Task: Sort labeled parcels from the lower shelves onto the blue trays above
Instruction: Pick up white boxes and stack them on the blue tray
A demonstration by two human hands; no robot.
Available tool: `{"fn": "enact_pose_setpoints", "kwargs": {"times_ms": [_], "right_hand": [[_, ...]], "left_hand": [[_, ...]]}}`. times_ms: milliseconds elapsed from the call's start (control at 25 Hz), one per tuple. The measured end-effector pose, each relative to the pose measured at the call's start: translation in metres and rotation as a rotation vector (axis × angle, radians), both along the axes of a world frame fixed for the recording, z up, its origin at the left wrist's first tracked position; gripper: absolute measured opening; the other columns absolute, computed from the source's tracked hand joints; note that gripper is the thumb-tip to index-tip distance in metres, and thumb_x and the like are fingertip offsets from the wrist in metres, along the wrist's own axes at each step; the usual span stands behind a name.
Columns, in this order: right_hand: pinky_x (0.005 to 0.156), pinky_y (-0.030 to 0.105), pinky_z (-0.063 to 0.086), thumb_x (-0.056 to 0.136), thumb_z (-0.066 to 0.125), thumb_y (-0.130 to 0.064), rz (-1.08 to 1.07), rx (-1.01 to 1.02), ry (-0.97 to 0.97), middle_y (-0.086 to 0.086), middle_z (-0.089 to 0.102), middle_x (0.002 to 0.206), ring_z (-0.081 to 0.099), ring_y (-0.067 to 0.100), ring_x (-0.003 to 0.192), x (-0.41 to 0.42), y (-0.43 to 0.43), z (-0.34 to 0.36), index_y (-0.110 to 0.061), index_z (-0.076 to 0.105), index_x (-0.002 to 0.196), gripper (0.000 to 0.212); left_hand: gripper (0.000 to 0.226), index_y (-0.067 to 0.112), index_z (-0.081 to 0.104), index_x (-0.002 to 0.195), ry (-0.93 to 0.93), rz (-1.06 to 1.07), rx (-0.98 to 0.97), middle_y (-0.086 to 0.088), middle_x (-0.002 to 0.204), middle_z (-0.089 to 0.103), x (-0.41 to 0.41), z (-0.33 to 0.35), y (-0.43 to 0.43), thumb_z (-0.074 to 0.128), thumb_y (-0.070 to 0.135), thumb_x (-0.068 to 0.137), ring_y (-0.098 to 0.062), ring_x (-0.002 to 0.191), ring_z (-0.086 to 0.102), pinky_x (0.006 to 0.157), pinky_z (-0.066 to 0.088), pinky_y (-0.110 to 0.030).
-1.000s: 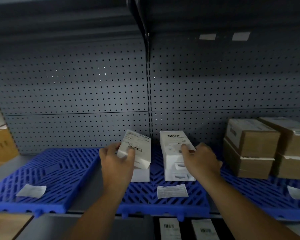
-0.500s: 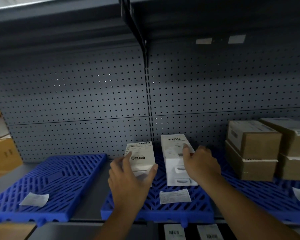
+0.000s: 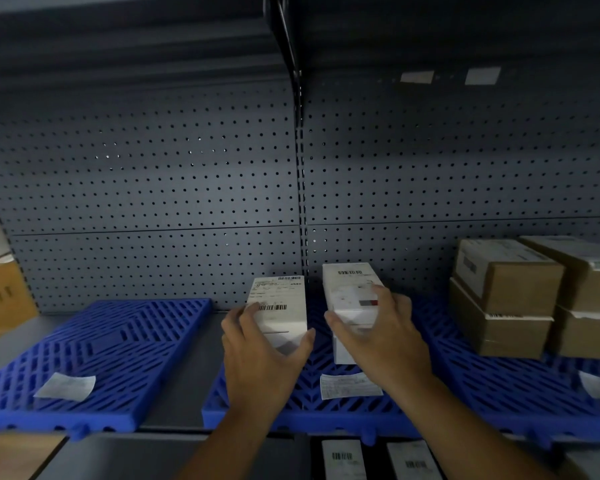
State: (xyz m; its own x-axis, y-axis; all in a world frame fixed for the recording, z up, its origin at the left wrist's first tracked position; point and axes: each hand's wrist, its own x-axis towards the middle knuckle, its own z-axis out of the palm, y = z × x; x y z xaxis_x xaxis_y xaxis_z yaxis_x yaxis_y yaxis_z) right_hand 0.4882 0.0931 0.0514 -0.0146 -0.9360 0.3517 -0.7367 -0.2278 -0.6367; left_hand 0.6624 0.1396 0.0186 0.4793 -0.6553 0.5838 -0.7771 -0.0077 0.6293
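Two stacks of white labeled parcels stand on the middle blue tray (image 3: 406, 415). My left hand (image 3: 260, 355) grips the front of the left white parcel (image 3: 281, 306), thumb on its right side, barcode label facing up. My right hand (image 3: 378, 337) clasps the top white parcel (image 3: 349, 292) of the right stack, fingers over its top; the box below is mostly hidden. More labeled white parcels (image 3: 343, 459) lie on the lower shelf at the bottom edge.
An empty-looking blue tray (image 3: 118, 348) with a paper slip (image 3: 65, 386) lies left. Another slip (image 3: 349, 386) lies in front of the stacks. Brown cardboard boxes (image 3: 506, 296) are stacked at the right. A grey pegboard (image 3: 153, 188) backs the shelf; a cardboard carton (image 3: 0, 296) sits far left.
My left hand lowered its white parcel onto the left stack and now holds it flat there. My right hand shifted from the side onto the top of the right stack.
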Motion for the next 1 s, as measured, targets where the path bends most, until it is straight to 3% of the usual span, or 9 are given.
{"fn": "enact_pose_setpoints", "kwargs": {"times_ms": [200, 480, 840, 1000], "right_hand": [[0.068, 0.031, 0.047, 0.065, 0.069, -0.078, -0.045, -0.035, 0.036, -0.005, 0.032, 0.130, 0.060, 0.023, 0.108, 0.005, -0.005, -0.007, -0.030, 0.032, 0.139, 0.095], [0.071, 0.035, 0.053, 0.064, 0.076, -0.067, -0.055, -0.005, 0.006, -0.005, 0.028, 0.135, 0.056, 0.024, 0.114, 0.005, -0.009, -0.007, -0.031, 0.030, 0.142, 0.097], [0.072, 0.036, 0.051, 0.062, 0.082, -0.062, -0.040, 0.021, 0.000, -0.003, 0.027, 0.133, 0.053, 0.026, 0.116, 0.006, -0.008, -0.006, -0.029, 0.030, 0.141, 0.100], [0.077, 0.038, 0.054, 0.062, 0.081, -0.060, -0.035, 0.024, 0.007, -0.003, 0.025, 0.133, 0.052, 0.027, 0.116, 0.004, -0.007, -0.006, -0.028, 0.029, 0.142, 0.101]], "left_hand": [[0.105, 0.012, 0.040, 0.141, 0.005, -0.014, 0.012, -0.001, 0.139, 0.033, 0.001, 0.000, -0.004, 0.085, 0.063, 0.061, -0.023, 0.128, 0.045, 0.092, 0.053, -0.036], [0.104, 0.014, 0.033, 0.146, 0.038, -0.023, 0.028, -0.001, 0.145, 0.027, 0.001, -0.001, -0.007, 0.084, 0.056, 0.066, -0.022, 0.132, 0.042, 0.091, 0.054, -0.035], [0.104, 0.012, 0.032, 0.148, 0.045, -0.026, 0.069, -0.004, 0.146, 0.028, 0.002, 0.005, -0.001, 0.085, 0.052, 0.068, -0.025, 0.133, 0.037, 0.086, 0.039, -0.028], [0.104, 0.010, 0.033, 0.148, 0.029, -0.009, 0.076, -0.006, 0.146, 0.029, 0.001, 0.004, 0.004, 0.084, 0.053, 0.068, -0.026, 0.133, 0.037, 0.084, 0.040, -0.029]]}}
